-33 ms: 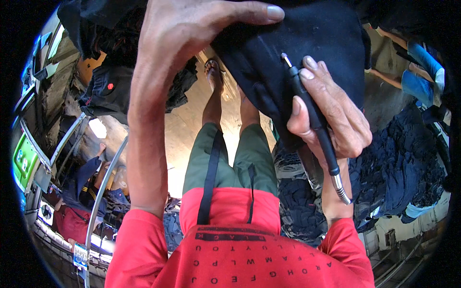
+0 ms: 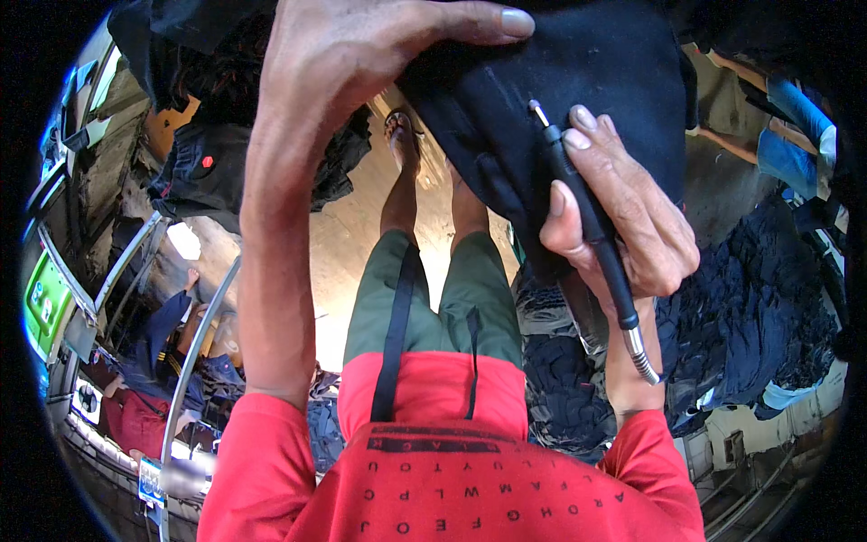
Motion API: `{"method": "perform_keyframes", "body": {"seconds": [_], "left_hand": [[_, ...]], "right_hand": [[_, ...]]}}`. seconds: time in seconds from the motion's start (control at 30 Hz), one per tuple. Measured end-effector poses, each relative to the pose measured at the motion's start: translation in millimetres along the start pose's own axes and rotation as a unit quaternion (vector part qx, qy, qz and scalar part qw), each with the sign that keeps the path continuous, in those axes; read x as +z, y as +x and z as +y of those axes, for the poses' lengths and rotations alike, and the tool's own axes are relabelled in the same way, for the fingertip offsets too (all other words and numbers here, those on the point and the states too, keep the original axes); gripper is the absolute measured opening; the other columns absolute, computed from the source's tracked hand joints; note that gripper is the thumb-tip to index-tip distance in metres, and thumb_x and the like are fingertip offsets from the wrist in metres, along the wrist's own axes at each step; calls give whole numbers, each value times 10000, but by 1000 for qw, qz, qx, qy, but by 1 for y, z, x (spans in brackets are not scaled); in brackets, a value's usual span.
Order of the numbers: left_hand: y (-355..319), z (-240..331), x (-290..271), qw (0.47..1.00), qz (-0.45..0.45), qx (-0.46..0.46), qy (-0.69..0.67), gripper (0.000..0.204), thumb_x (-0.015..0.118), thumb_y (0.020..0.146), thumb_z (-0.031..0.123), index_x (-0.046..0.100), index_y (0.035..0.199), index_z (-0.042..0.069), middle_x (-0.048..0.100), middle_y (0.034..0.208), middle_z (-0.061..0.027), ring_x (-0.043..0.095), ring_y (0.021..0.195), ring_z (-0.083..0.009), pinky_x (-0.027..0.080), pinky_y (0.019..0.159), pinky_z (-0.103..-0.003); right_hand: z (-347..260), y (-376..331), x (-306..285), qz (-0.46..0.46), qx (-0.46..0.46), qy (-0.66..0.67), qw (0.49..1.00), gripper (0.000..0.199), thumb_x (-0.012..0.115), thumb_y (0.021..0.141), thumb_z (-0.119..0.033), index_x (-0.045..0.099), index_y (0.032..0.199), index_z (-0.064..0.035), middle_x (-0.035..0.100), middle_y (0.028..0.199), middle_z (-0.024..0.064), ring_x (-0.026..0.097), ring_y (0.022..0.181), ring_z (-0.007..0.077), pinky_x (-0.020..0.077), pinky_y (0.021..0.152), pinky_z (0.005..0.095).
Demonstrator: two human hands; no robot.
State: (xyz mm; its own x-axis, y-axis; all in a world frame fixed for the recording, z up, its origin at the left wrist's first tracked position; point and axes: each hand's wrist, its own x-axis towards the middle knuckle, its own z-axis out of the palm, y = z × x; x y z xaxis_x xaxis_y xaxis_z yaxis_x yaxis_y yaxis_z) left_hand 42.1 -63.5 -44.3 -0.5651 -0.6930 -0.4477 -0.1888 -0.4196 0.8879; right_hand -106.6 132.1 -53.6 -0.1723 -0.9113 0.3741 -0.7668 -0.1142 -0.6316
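Observation:
A black garment (image 2: 479, 95) stretches below both hands, its lower edge hanging down. My left hand (image 2: 339, 54) rests on it at the top left with the thumb stretched out flat across the cloth; its other fingers are cut off by the top edge. In my closed right hand (image 2: 628, 199) is a black pen-shaped rotary grinder handpiece (image 2: 593, 217), gripped between thumb and fingers. Its thin metal shank ends in a small pinkish tip over the cloth; whether the tip touches it, I cannot tell. A ribbed metal flexible shaft (image 2: 639, 354) leaves its rear end by my wrist.
Dark garments (image 2: 750, 298) lie heaped at the right, and another dark garment pile (image 2: 203, 172) is at the left. Curved metal poles (image 2: 191, 361) stand at the left. Other people are at the far left, one in dark red shorts (image 2: 135, 420), and at the upper right.
Both my hands, the handpiece and the garment keep their places. Only the person at the lower left has shifted slightly.

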Motion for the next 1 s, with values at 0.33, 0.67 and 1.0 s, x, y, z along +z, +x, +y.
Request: {"method": "perform_keyframes", "body": {"seconds": [0.33, 0.67, 1.0], "left_hand": [[14, -11, 0, 998, 12, 53, 14, 440, 1000, 732, 36, 790, 1108, -55, 811, 925, -86, 743, 760, -118, 637, 727, -264], [-1, -8, 19, 886, 208, 214, 355, 651, 1010, 720, 161, 717, 1265, -40, 761, 1142, -146, 724, 1078, -229, 594, 992, -375], [83, -9, 34, 755, 282, 395, 441, 472, 941, 806, 363, 732, 1071, 34, 743, 1019, -179, 670, 1033, -375, 514, 961, -484]], "right_hand": [[8, -4, 2, -2, 10, -12, 1000, 263, 822, 871, -46, 820, 1120, 40, 819, 1038, 206, 820, 1042, 345, 668, 968, 461], [13, -33, -11, 9, 55, 21, 998, 270, 808, 927, -94, 793, 1159, 45, 811, 1090, 247, 804, 1095, 370, 641, 1013, 483], [27, -20, -25, 49, 86, 63, 993, 283, 819, 872, -26, 764, 1130, 74, 802, 1123, 274, 795, 1122, 386, 623, 1042, 503]]}}
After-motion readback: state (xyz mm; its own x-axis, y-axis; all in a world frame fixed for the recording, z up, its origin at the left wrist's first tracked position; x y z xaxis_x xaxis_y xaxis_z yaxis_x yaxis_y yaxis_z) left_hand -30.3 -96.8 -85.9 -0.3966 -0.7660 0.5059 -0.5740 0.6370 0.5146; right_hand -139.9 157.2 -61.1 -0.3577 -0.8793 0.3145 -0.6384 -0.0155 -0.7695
